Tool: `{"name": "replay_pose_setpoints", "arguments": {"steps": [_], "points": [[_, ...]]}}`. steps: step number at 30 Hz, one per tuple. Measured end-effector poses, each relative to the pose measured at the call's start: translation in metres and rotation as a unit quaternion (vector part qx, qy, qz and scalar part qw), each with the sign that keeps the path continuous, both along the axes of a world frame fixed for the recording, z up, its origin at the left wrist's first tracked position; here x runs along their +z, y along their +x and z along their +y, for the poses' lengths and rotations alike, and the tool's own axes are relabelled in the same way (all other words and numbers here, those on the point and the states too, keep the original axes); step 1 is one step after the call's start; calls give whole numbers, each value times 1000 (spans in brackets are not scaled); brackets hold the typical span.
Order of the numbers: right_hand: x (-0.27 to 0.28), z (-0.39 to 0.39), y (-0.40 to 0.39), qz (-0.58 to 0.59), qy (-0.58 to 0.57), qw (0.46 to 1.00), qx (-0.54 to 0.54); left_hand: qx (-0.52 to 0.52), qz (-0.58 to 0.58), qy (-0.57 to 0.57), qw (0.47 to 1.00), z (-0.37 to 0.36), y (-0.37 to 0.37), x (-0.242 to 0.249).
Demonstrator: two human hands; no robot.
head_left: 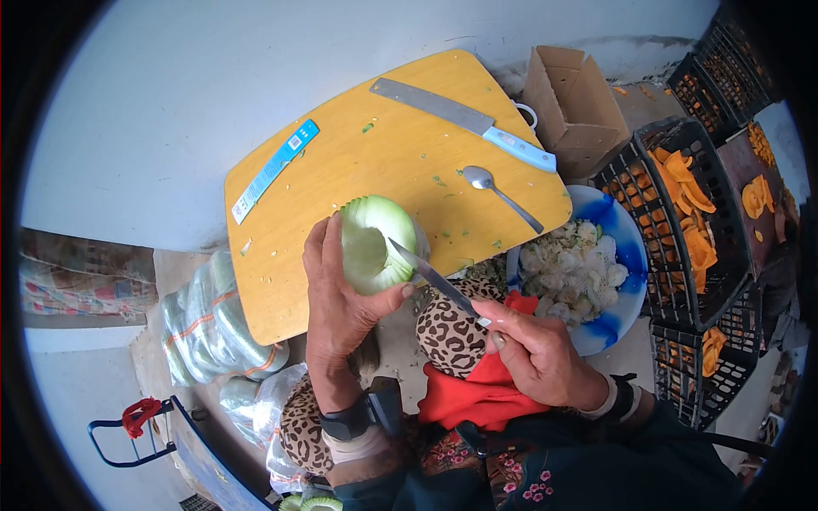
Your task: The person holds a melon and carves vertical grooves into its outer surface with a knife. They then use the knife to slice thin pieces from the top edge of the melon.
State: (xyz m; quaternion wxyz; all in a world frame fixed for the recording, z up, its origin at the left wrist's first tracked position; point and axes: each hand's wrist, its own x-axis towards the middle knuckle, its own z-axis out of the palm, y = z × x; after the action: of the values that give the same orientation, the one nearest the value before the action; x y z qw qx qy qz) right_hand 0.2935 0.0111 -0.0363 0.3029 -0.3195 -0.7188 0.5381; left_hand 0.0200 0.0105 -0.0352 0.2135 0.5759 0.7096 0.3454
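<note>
My left hand (334, 311) is closed around a hollowed-out pale green melon (394, 220), gripping it from the left and below. Its rim is notched in a row of small teeth, and the hollow faces up toward me. In my right hand (545, 356) is a small knife (445, 288), its blade tip at the melon's rim on the right side. On the yellow table (290, 281) behind lie a large cleaver with a light blue handle (520, 149), a metal spoon (503, 200) and a blue cardboard knife sleeve (277, 170).
A blue-and-white basin (626, 230) holding pale pulp stands right of the table. Black crates (673, 294) with orange pieces stack beyond it, near an open cardboard box (571, 106). Plastic-wrapped green melons (217, 324) lie at left, above a blue-framed cart (204, 456).
</note>
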Motion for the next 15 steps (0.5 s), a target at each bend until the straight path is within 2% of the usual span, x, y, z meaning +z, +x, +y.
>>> {"name": "replay_pose_setpoints", "arguments": {"steps": [15], "points": [[-1, 1, 2, 15, -24, 1000, 10, -4, -1, 1, 1000, -1, -3, -3]]}}
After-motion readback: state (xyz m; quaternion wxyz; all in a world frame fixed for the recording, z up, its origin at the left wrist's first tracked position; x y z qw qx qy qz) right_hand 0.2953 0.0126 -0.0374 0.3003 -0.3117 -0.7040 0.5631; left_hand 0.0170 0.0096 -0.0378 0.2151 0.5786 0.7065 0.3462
